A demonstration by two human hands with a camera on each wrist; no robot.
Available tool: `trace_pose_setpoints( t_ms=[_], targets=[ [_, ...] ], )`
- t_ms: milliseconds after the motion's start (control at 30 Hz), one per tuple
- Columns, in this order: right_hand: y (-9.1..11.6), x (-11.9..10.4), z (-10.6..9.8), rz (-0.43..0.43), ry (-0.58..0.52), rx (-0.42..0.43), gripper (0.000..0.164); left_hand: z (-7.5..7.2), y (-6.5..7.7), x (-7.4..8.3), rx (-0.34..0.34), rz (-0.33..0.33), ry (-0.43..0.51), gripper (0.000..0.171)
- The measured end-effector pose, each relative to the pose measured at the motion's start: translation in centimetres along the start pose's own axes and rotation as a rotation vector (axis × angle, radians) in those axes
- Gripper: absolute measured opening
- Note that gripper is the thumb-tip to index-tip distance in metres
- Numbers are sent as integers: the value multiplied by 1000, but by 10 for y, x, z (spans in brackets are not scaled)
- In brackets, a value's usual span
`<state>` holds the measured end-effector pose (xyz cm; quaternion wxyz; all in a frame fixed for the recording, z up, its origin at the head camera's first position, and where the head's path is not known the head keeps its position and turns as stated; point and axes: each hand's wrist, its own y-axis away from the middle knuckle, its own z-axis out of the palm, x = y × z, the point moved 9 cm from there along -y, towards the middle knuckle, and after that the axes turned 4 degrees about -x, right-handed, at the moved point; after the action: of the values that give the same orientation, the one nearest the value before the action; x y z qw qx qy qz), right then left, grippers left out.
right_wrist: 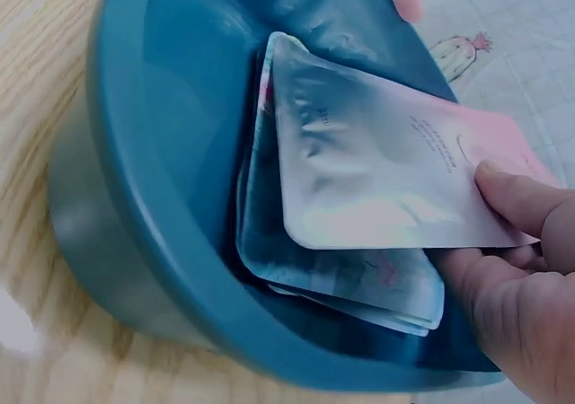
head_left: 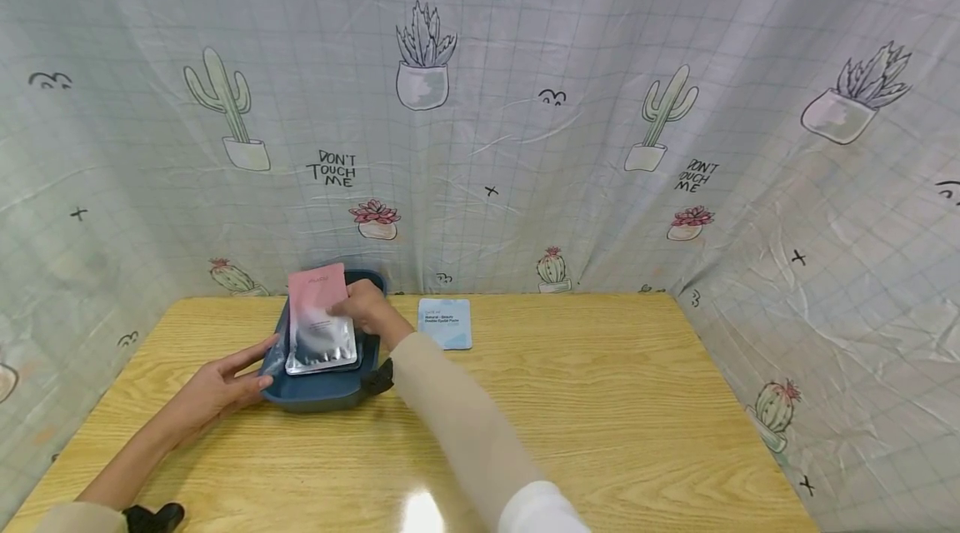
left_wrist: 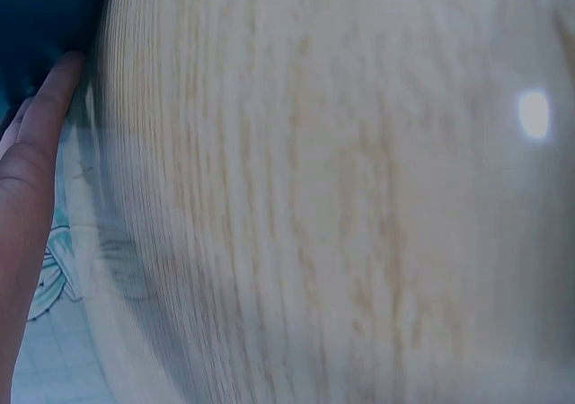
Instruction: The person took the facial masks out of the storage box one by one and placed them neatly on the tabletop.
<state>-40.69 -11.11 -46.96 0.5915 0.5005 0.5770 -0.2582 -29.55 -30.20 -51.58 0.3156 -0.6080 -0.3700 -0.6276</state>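
Observation:
A pink-to-silver foil sachet (head_left: 321,333), like a sheet mask packet, is pinched along its edge by my right hand (head_left: 367,306). In the right wrist view the thumb (right_wrist: 517,193) presses on its printed face, with fingers underneath. The sachet is tilted over a blue plastic basin (head_left: 318,401). Beneath it, a stack of flat packets (right_wrist: 341,274) lies inside the basin. My left hand (head_left: 213,391) touches the basin's left side, its fingers extended at the rim. In the left wrist view those fingers (left_wrist: 45,108) lie along the blue wall.
A light blue square packet (head_left: 445,323) lies on the wooden table (head_left: 570,400), to the right of the basin near the table's back edge. Behind the table hangs a curtain (head_left: 510,141) printed with cacti.

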Motion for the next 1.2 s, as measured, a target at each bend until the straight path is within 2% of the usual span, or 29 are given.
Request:
trace_pose_setpoints(
  t_ms=[100,200,300,500,700,967,1200],
  targets=[
    [0,-3,4,-1,-38,-112,7,0,0,1,-4,8,-8,67],
    [2,-6,6,-5,-13,-212,21,-1,0,0,1,10,-22,67],
    [4,-10,3,-43,17,-243,26,-1,0,0,9,7,-45,67],
    [7,-14,-10,-135,58,-190,23,-1,1,0,17,-6,-76,67],
    [8,-14,-19,-185,107,-140,18,-1,0,2,23,-4,-80,67],
    [10,-21,-27,-241,282,-74,13,-2,1,1,35,-9,-98,66],
    [13,-22,-33,-258,270,-66,11,-3,1,2,46,-14,-117,67]
  ],
)
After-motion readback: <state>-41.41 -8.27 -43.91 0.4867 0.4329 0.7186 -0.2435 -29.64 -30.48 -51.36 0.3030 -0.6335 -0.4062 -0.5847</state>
